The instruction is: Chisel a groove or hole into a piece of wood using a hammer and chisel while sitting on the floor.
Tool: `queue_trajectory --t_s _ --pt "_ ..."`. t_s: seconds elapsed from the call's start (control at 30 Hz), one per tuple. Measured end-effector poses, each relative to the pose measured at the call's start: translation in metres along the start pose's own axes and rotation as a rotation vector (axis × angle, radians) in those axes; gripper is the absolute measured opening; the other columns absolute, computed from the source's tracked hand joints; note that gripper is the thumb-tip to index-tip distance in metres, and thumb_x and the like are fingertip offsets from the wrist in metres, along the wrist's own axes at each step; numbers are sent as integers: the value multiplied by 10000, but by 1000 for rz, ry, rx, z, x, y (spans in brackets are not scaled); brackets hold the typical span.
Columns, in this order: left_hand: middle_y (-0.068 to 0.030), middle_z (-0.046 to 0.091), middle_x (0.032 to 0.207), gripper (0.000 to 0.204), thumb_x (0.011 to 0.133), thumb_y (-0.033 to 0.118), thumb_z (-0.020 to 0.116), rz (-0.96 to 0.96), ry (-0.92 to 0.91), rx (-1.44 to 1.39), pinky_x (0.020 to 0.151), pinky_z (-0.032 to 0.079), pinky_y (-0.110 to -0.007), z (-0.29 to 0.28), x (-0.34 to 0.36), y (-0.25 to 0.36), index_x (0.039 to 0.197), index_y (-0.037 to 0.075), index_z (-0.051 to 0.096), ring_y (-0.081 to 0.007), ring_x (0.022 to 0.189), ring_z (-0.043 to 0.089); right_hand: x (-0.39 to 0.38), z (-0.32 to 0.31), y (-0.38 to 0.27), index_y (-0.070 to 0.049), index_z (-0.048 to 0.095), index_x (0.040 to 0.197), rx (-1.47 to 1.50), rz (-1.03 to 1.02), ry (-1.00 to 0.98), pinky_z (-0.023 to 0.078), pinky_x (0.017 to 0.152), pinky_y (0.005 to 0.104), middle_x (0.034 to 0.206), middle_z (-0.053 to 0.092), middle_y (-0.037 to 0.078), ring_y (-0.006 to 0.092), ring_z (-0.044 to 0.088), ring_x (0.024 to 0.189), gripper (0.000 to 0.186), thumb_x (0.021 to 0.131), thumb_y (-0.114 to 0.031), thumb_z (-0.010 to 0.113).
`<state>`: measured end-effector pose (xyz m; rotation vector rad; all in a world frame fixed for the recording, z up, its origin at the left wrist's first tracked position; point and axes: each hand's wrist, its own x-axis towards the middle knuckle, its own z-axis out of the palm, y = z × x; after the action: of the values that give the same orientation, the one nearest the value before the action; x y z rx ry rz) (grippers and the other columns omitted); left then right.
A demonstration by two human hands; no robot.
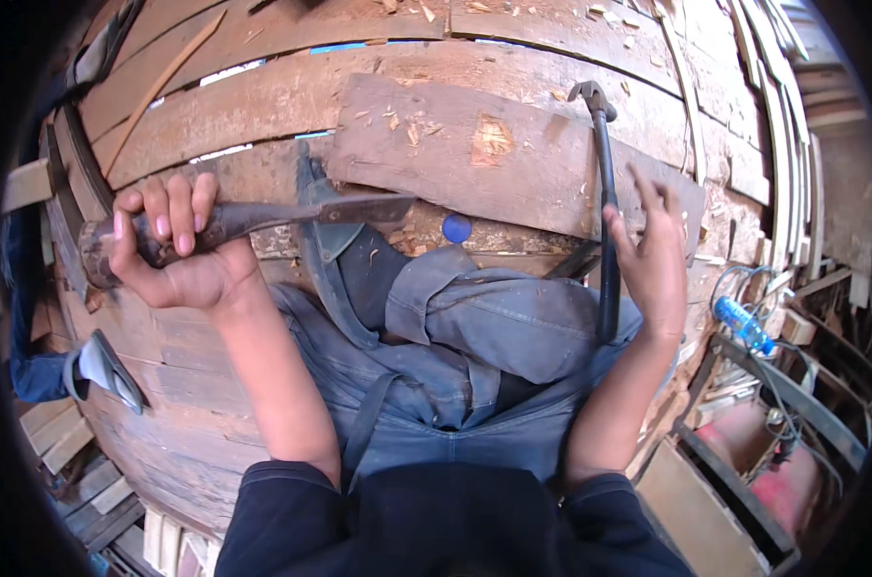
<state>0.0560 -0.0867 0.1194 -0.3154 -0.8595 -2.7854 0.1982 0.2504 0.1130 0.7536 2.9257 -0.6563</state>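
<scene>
Rusty dark steel is what the left hand (181, 252) is wrapped around: a heavy chopping knife (263, 219) gripped tight by its round handle, blade pointing toward the middle of the bench and hanging just above the near edge of a flat brown board (474, 154). That board lies across the plank workbench (263, 96), with wood chips scattered over and around it. Right of the board a black claw hammer (606, 202) stands with its head up past the far end, and the right hand (652, 258) sits just beside the handle, fingers spread and holding nothing, maybe brushing it, hard to say. Below the board there's a little blue cap (456, 228), then the person's denim-covered knees (474, 337) tucked right under the blade. Honestly that's my worry: a chop that glances off the board edge heads straight for the legs, and that free hand is close enough to catch a wild swing. A blue bottle (745, 325) sits off to the right, well clear.
</scene>
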Motion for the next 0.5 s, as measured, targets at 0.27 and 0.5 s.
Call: queue_trajectory --t_s 0.27,0.5 --pt "27 435 630 166 831 187 571 61 24 -21 534 317 -210 -9 2 13 866 25 578 -43 487 384 -5 104 -62 44 248 1451 -102 -514 -3 236 1140 496 1489 274 272 379 295 1390 732 888 -239 618" --pt "24 430 631 169 842 190 569 35 50 -1 533 319 -210 -7 1 6 872 24 572 -45 488 385 -6 99 -70 7 277 1459 236 -419 189 255 1125 520 1490 290 253 398 288 1387 701 883 -198 619"
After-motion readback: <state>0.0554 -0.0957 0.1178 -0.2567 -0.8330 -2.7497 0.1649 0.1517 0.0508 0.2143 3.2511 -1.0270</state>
